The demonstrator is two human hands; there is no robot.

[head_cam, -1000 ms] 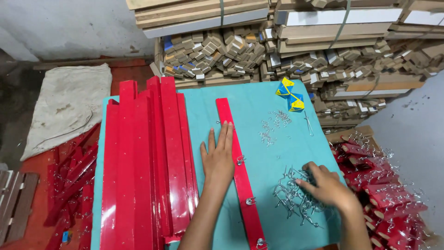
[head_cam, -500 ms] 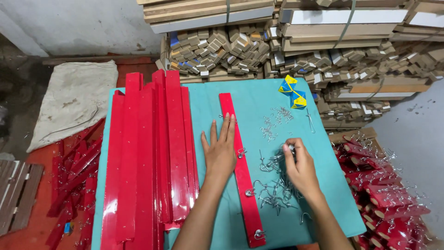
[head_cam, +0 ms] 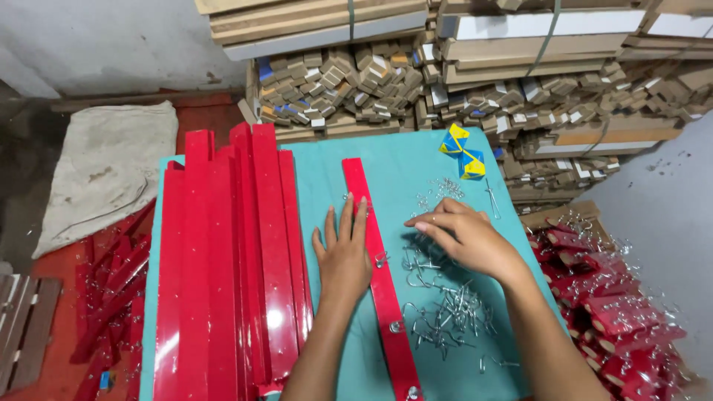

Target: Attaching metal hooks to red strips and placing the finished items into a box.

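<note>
Single red strip [head_cam: 377,275] lies lengthwise mid-counter, three hooks visibly fitted along it, at middle and near end; far half looks bare. Left hand [head_cam: 343,252] flat, fingers spread, pressing strip down, gripping nothing. Right hand [head_cam: 466,236] loosely curled, fingertips pinched near the strip; held hook not discernible. Loose wire hooks [head_cam: 449,312] heaped toward right edge. Red strip stack [head_cam: 223,275] along left edge of teal counter [head_cam: 416,167].
</note>
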